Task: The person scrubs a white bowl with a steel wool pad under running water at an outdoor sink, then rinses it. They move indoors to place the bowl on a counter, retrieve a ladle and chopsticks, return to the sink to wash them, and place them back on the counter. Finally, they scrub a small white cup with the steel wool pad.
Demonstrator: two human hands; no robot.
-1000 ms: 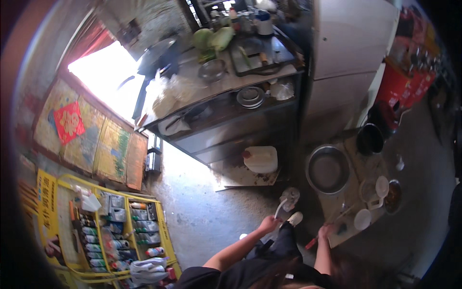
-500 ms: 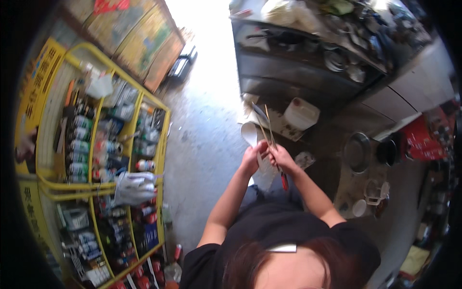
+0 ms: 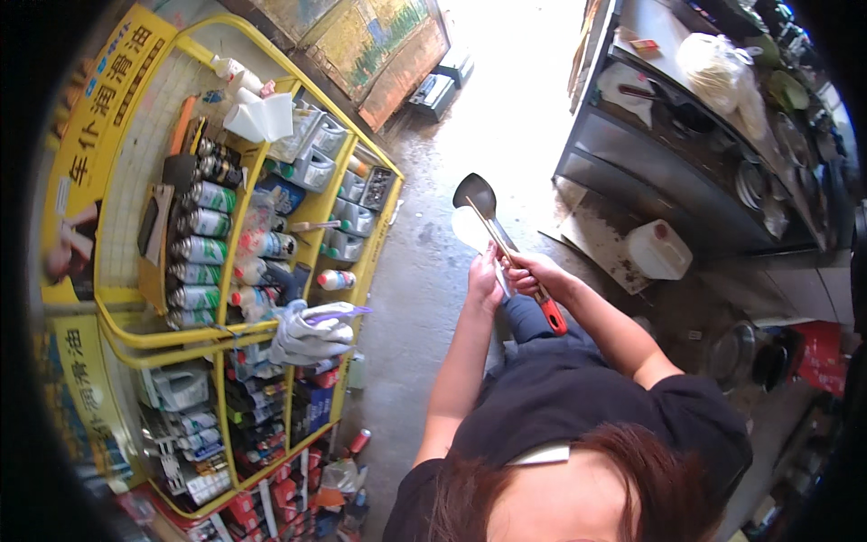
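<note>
The premises presented as a mixed-use room, part shop or workshop store and part kitchen. On the left stood a yellow tubular metal rack (image 3: 361,137) stocked with upright green-and-white spray cans (image 3: 200,249) and grey plastic jugs (image 3: 316,167); a yellow banner with large dark lettering (image 3: 86,154) lined its left side. These indicated trade or maintenance supplies. On the far right, a dark-framed grey counter (image 3: 632,158) bore a bulging translucent plastic bag (image 3: 713,68), with stacked round dishes (image 3: 750,185) shelved below. A dark-headed cooking turner (image 3: 476,191) between both sides supported kitchen use. One bare grey floor (image 3: 420,271) served both.
</note>
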